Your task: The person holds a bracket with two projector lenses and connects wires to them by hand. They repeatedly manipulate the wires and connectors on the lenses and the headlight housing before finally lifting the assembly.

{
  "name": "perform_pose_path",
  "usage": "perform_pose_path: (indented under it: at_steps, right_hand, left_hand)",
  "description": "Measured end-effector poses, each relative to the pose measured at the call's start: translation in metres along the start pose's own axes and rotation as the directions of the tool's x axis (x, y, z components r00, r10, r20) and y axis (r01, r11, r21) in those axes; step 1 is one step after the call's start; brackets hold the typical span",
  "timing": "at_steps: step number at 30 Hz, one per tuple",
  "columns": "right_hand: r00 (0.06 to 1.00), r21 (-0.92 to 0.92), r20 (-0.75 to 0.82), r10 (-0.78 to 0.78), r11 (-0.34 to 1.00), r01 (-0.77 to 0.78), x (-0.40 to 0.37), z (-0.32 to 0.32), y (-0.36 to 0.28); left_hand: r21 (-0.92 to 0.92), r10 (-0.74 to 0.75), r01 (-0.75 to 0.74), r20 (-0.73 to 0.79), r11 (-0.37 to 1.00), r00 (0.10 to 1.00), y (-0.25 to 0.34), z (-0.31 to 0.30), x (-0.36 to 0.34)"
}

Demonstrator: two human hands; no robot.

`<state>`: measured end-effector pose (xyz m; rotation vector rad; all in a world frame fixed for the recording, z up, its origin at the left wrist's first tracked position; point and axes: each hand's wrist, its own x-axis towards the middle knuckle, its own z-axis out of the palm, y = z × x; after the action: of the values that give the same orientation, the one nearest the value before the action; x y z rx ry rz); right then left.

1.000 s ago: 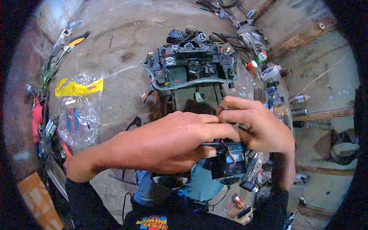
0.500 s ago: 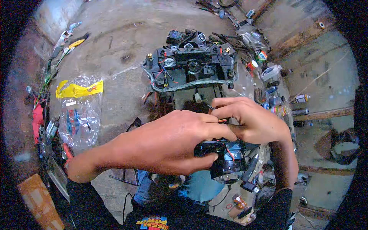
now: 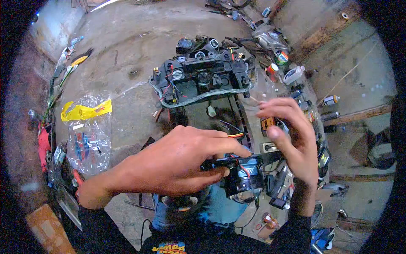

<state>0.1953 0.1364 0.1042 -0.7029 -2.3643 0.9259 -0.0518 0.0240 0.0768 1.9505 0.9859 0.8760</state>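
The left hand (image 3: 182, 163) is partly closed, palm down, around the near side of a black lamp (image 3: 244, 180). Its thumb presses low on the lamp's bracket and its fingers lie across the top, so the lamp sits just right of that hand, lens toward the person's body. Red, yellow and dark wires (image 3: 236, 135) come out by the fingertips.

The right hand (image 3: 294, 137) is open beside the lamp, fingers together and bent, thumb well apart from them. Whether it touches the bracket's end, I cannot tell. An orange-labelled box (image 3: 267, 124) shows just left of its thumb.

Beyond both hands lies a large black housing (image 3: 203, 80) with loose wires. A clear bag (image 3: 91, 148) lies left of the left hand. Below that hand is a second lens (image 3: 182, 202).
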Motion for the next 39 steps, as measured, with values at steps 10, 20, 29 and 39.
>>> perform_pose_path:
  at_steps: [10, 20, 29, 39]
  right_hand:
    - [0.928, 0.688, -0.166, 0.334, 0.714, -0.134, -0.086, 0.055, 0.052]
    - [0.92, 0.563, -0.165, 0.355, 0.8, -0.208, -0.095, 0.055, 0.05]
    - [0.946, 0.649, -0.157, 0.284, 0.752, -0.118, -0.102, 0.06, 0.051]
    - [0.94, 0.601, -0.23, 0.251, 0.796, -0.065, -0.111, 0.07, 0.038]
  left_hand:
    - [0.009, -0.071, 0.071, 0.01, 0.997, 0.997, 0.003, 0.0, -0.001]
    - [0.029, -0.174, 0.173, 0.075, 0.985, 0.982, 0.006, -0.006, 0.004]
    - [-0.09, -0.363, 0.371, 0.093, 0.924, 0.927, 0.011, -0.007, 0.013]
    - [-0.161, -0.556, 0.589, 0.21, 0.792, 0.804, 0.011, -0.017, 0.032]
